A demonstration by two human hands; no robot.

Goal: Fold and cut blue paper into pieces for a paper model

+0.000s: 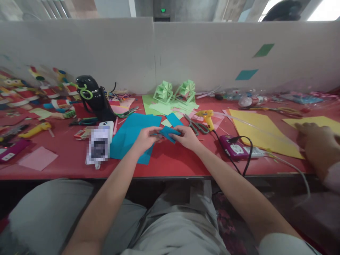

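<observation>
Between my two hands, above the red tabletop, is a small folded piece of blue paper (168, 132). My left hand (149, 138) pinches its left end, fingers closed. On its right end, my right hand (187, 137) grips with the thumb on top. Large blue sheets (130, 136) lie under and to the left of my left hand. Just beyond the folded piece rests a blue paper strip (174, 120). Scissors (196, 124) lie past my right hand, beside a yellow glue gun (206, 117).
Green folded-paper figures (164, 91) stand at the back. A black bottle (92, 95) and a phone (98, 145) are on the left. To the right sit a purple power strip (235, 148) and yellow paper (262, 131). Another person's hand (316, 141) reaches in at far right.
</observation>
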